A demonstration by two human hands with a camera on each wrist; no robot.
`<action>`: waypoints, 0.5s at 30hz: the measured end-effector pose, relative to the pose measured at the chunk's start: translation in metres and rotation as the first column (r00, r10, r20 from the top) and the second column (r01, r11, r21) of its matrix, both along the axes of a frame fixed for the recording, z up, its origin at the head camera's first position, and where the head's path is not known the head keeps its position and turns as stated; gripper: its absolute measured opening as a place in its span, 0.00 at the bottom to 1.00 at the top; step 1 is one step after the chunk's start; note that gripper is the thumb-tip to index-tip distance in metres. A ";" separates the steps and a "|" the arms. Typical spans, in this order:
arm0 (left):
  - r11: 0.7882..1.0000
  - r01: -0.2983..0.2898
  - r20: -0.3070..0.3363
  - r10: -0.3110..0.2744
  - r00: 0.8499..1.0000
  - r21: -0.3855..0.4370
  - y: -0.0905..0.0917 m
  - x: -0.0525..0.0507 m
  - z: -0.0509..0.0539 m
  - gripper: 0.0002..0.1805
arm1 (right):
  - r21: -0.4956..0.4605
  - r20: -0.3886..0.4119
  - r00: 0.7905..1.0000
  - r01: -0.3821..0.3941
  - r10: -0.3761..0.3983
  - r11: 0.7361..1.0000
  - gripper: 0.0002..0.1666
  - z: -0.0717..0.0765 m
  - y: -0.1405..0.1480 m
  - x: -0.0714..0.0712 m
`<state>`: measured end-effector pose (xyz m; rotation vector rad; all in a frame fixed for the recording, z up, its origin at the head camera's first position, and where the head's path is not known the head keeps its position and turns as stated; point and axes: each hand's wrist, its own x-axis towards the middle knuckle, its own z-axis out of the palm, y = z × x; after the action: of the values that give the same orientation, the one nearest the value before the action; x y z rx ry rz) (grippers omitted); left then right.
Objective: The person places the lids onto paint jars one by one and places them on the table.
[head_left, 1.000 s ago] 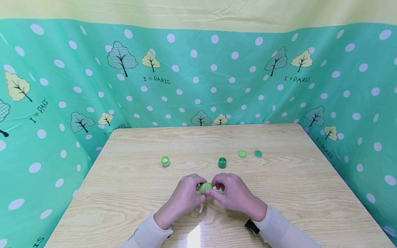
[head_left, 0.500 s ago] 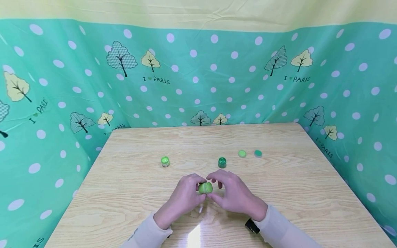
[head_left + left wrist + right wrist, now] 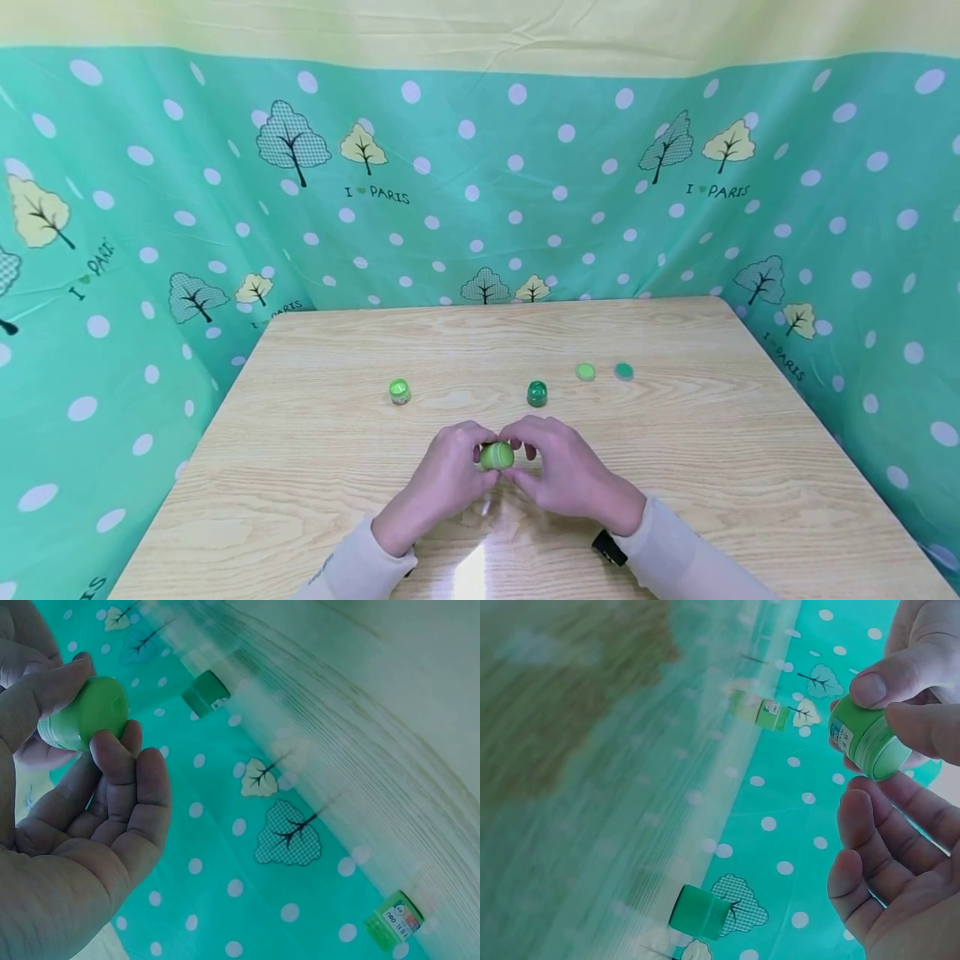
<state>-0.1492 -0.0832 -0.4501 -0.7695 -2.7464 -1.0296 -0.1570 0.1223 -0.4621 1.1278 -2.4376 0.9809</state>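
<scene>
A small light green paint jar (image 3: 497,456) lies tilted on its side between my two hands, raised off the table. My left hand (image 3: 452,468) grips its body, thumb on one side and fingers on the other. Around the lid end, my right hand (image 3: 561,465) pinches with thumb and index finger; its other fingers stay loosely bent, off the jar. The right wrist view shows the jar's label (image 3: 843,736) and the paler lid (image 3: 890,759), with the right thumb (image 3: 924,729) at the lid's edge. My palms partly hide the jar from above.
Beyond my hands stand a light green paint jar (image 3: 400,392) to the left and a dark green one (image 3: 537,393), both apparently uncovered. Two lids, one light green (image 3: 586,372) and one teal (image 3: 624,372), lie farther right. A dotted curtain (image 3: 480,192) surrounds the wooden table (image 3: 337,350).
My right fingers have loosened from the lid, spread and lifted, then come back down around it. My left hand and the jar have stayed nearly still.
</scene>
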 end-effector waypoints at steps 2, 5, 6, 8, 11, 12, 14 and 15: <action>1.000 -0.001 0.003 0.001 1.000 0.000 0.000 0.000 0.000 0.17 | 0.005 0.000 1.000 0.011 -0.011 1.000 0.20 0.000 0.000 0.000; 1.000 -0.004 0.011 0.004 1.000 0.001 0.000 0.000 0.000 0.17 | 0.009 -0.001 1.000 0.029 -0.029 1.000 0.18 -0.001 0.000 0.000; 1.000 -0.005 0.014 0.005 1.000 0.000 0.000 0.000 0.000 0.17 | 0.010 -0.002 0.999 0.034 -0.034 0.999 0.17 -0.001 0.000 0.000; 1.000 -0.007 0.020 0.007 1.000 -0.003 0.000 0.000 0.000 0.18 | 0.011 -0.004 0.999 0.043 -0.043 0.999 0.16 -0.001 -0.001 0.000; 1.000 -0.009 0.030 0.009 1.000 -0.006 0.000 0.000 0.000 0.19 | 0.015 -0.010 0.998 0.056 -0.056 0.998 0.14 -0.001 -0.001 0.000; 1.000 -0.009 0.033 0.009 0.999 -0.006 0.000 0.000 0.001 0.19 | 0.018 -0.011 0.998 0.063 -0.063 0.998 0.13 -0.001 -0.001 0.000; 1.000 -0.009 0.038 0.009 0.999 -0.005 0.000 0.000 0.001 0.19 | 0.023 -0.011 0.997 0.077 -0.077 0.997 0.13 -0.002 -0.001 -0.001; 1.000 -0.008 0.038 0.008 0.999 -0.003 0.000 0.000 0.001 0.19 | 0.027 -0.009 0.996 0.084 -0.084 0.996 0.13 -0.002 -0.001 -0.001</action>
<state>-0.1496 -0.0830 -0.4496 -0.7462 -2.7815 -1.0497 -0.1576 0.1208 -0.4637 1.0269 -2.4773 0.9194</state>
